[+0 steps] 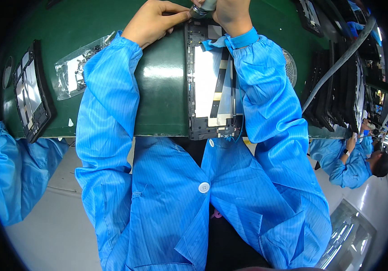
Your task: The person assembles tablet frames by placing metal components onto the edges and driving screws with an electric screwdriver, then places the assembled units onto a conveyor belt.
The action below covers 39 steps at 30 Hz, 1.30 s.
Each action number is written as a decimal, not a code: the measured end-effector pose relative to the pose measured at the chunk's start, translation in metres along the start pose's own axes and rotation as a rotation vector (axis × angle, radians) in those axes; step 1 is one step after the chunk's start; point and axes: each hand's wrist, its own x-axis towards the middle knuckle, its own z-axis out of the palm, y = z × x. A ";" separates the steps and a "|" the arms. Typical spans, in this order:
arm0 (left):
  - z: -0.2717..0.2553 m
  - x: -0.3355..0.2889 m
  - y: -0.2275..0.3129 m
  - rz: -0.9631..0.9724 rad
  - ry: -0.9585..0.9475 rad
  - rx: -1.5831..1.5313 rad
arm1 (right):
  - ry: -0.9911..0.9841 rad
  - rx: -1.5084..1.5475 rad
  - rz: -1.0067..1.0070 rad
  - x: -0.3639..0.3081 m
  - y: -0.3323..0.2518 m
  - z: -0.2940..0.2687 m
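Note:
On the green table in front of me lies an opened tablet-like device, with a black frame, silver-white panels and flat dark strips inside. My right hand is closed around a grey cylindrical electric screwdriver with a metal collar, held over the device's far end. My left hand is at the far left corner, thumb and fingers pinched together beside the collar. Whatever is between those fingertips is too small to see. A blue wrist strap circles my right wrist, its loose end hanging over the device.
Left of my arm lies a clear bag of small dark parts. Another opened device rests further left. Several dark frames stand in a row at right, crossed by a grey cable. Blue-sleeved people sit on either side.

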 end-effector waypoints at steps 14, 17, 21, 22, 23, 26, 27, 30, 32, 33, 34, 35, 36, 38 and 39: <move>0.000 0.003 0.000 -0.009 -0.008 0.000 | -0.025 -0.006 -0.027 0.002 0.002 0.000; 0.000 0.002 -0.003 0.002 -0.010 -0.025 | -0.014 0.001 -0.049 0.003 0.005 0.003; 0.001 0.001 -0.003 -0.002 -0.009 -0.020 | -0.016 -0.023 -0.042 0.002 0.005 0.004; 0.001 0.001 -0.003 -0.010 -0.018 -0.008 | -0.018 -0.028 -0.034 0.001 0.006 0.003; 0.002 0.000 -0.004 -0.008 -0.023 -0.007 | -0.020 -0.034 -0.025 0.000 0.007 0.003; 0.002 -0.004 -0.005 -0.001 -0.004 0.000 | 0.023 -0.084 -0.009 -0.004 0.008 0.007; 0.000 -0.004 0.000 -0.030 -0.016 0.017 | 0.027 -0.074 -0.022 -0.002 0.008 0.007; 0.002 -0.006 0.010 -0.020 -0.031 0.011 | 0.040 -0.088 0.004 -0.001 0.008 0.002; 0.001 -0.004 0.018 0.032 -0.031 -0.006 | 0.048 -0.124 -0.031 0.002 0.004 0.002; 0.001 -0.004 0.017 0.029 -0.026 -0.025 | 0.054 -0.153 -0.048 0.003 0.006 0.002; -0.001 -0.002 0.018 0.027 -0.020 -0.043 | 0.061 -0.150 -0.057 0.003 0.008 0.003; -0.005 -0.003 0.020 0.009 -0.046 0.007 | 0.064 -0.139 -0.031 0.004 0.009 0.004; -0.007 -0.005 0.021 0.015 -0.045 0.018 | 0.064 -0.126 -0.004 0.005 0.008 0.008; -0.011 -0.011 0.023 -0.071 0.081 -0.093 | 0.094 -0.071 0.035 0.007 0.001 0.018; -0.013 -0.014 0.022 -0.032 0.188 0.005 | 0.055 -0.077 0.016 0.008 0.002 0.017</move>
